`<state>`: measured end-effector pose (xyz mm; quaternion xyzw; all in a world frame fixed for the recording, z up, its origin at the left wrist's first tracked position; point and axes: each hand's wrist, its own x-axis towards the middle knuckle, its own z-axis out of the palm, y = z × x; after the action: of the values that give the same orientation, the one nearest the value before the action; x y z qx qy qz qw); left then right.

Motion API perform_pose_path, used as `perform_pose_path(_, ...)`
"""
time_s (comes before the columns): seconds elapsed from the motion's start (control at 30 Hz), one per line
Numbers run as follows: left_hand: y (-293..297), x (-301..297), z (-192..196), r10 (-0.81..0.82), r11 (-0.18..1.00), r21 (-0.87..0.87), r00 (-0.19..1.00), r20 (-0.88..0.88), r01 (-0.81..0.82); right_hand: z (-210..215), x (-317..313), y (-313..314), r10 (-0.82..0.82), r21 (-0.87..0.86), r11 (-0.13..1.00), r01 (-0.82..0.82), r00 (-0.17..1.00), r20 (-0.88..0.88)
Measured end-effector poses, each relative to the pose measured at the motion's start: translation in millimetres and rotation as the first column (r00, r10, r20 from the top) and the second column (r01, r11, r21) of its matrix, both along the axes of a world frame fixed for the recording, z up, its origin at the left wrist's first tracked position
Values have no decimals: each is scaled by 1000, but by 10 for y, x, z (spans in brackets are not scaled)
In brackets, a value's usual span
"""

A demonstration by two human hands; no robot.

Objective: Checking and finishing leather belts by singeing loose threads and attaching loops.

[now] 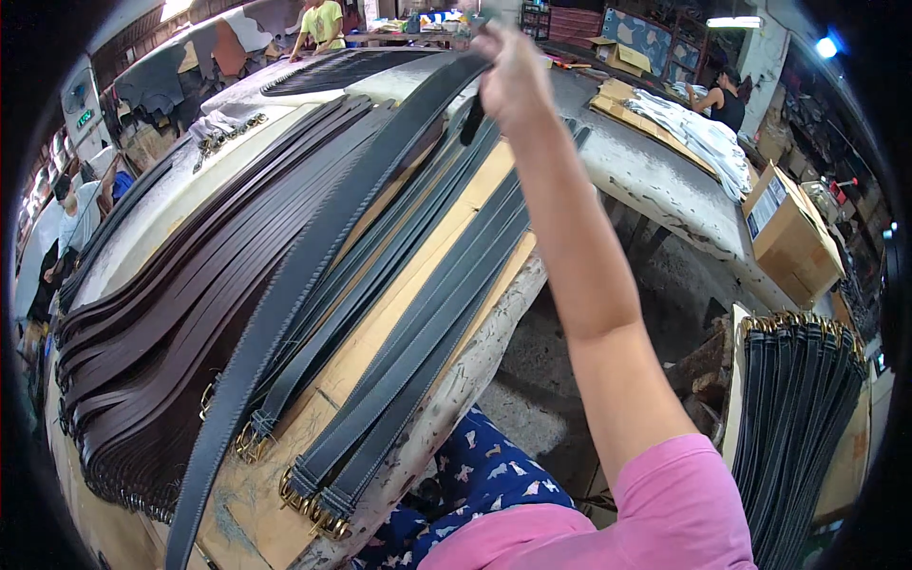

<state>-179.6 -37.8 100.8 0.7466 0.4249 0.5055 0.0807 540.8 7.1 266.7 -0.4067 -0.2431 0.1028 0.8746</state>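
My right arm reaches up and away across the table. At its end my right hand [514,81] is closed, somewhat blurred, around the far end of a long black leather belt strap [309,252] with stitched edges. The strap runs diagonally from the hand down to the lower left, lying over other belts. A short dark end [471,121] hangs just below the hand. Beneath and beside it, black belts [423,351] with brass-coloured buckles [309,499] rest on brown cardboard [261,489]. My left hand is out of view.
Dark brown straps [214,247] lie stacked on the left. Finished-looking black belts [793,418] hang in a bundle at the lower right, near a cardboard box [796,233]. White material [693,133] lies on the far right table. Other people [323,24] work further back.
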Motion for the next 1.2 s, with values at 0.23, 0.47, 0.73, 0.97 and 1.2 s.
perform_pose_path(0.23,60,438,-232,-202,965,-163,979,27,204,623,587,-272,-139,138,985,106,954,266)
perform_pose_path(0.47,113,2381,134,-138,989,-89,951,-278,118,278,2399,-744,-259,-477,700,531,812,523)
perform_pose_path(0.73,-50,2655,-318,-262,929,-344,900,-348,138,-1238,1455,-794,479,-630,753,-189,814,329)
perform_pose_path(0.97,-49,2595,-322,-271,934,-329,878,-395,140,-1674,272,-1411,800,-872,159,-462,579,-161)
perform_pose_path(1.2,169,2253,-256,-256,923,-341,947,-194,180,-2197,361,-1567,760,-827,252,-503,631,-152)
